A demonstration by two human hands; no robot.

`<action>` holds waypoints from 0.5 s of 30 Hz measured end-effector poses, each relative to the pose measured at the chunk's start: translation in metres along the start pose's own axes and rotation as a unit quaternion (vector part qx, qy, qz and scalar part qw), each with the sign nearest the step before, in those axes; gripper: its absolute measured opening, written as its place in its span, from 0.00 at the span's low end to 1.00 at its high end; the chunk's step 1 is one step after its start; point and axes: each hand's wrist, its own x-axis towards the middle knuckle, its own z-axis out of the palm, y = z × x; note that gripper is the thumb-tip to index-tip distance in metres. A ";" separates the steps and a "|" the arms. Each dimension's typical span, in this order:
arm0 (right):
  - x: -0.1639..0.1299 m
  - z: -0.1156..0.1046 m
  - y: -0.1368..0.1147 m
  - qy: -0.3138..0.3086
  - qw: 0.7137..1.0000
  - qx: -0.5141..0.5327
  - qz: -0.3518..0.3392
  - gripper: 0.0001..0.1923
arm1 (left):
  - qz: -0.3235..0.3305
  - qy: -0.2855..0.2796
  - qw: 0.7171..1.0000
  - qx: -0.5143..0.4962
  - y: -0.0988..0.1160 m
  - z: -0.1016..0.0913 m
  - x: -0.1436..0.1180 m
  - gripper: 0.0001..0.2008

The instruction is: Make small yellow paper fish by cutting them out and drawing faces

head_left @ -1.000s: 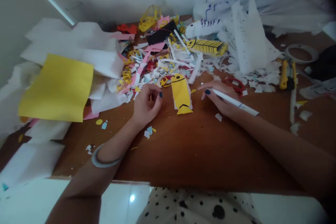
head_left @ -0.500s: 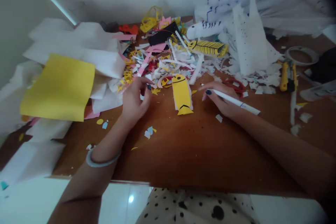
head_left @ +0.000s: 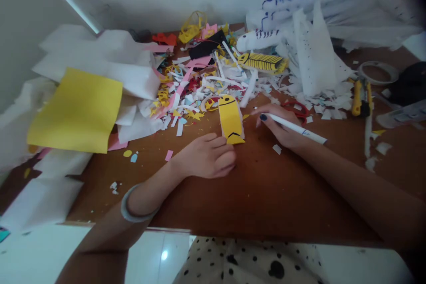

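A yellow paper fish (head_left: 230,117) with black marker lines for its face and tail lies on the brown table, white paper showing along its right edge. My left hand (head_left: 211,156) is closed, knuckles up, at the lower left of the fish's tail. Its fingertips are turned under, so what they hold, if anything, is hidden. To the right of the fish, my right hand (head_left: 278,126) rests on the table with its fingers round a white marker pen (head_left: 309,134). Red-handled scissors (head_left: 295,108) lie just behind that hand.
Paper scraps (head_left: 199,86) pile up at the back, with a striped yellow fish (head_left: 262,62) among them. White foam sheets (head_left: 133,75) and a yellow sheet (head_left: 76,111) lie left. At right are a yellow cutter (head_left: 357,97) and a tape roll (head_left: 378,72).
My left hand has moved right and toward me, from the scrap pile to beside the fish's tail, and its fingers have curled in. My right hand stays nearly still with the marker pen.
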 end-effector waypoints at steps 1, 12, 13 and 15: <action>0.000 0.000 0.000 -0.002 1.000 -0.002 0.003 0.12 | 0.025 0.017 0.999 -0.020 0.004 -0.001 0.001 0.09; 0.000 -0.002 -0.001 -0.015 1.000 0.010 0.015 0.12 | -0.365 -0.020 0.916 0.166 -0.025 -0.016 -0.017 0.08; 0.000 -0.001 -0.001 -0.015 1.000 0.009 0.014 0.12 | -0.432 -0.032 0.882 0.184 -0.038 -0.015 -0.026 0.09; 0.000 -0.001 -0.001 -0.011 1.000 0.007 0.009 0.12 | -0.499 -0.057 0.842 0.198 -0.060 -0.011 -0.042 0.11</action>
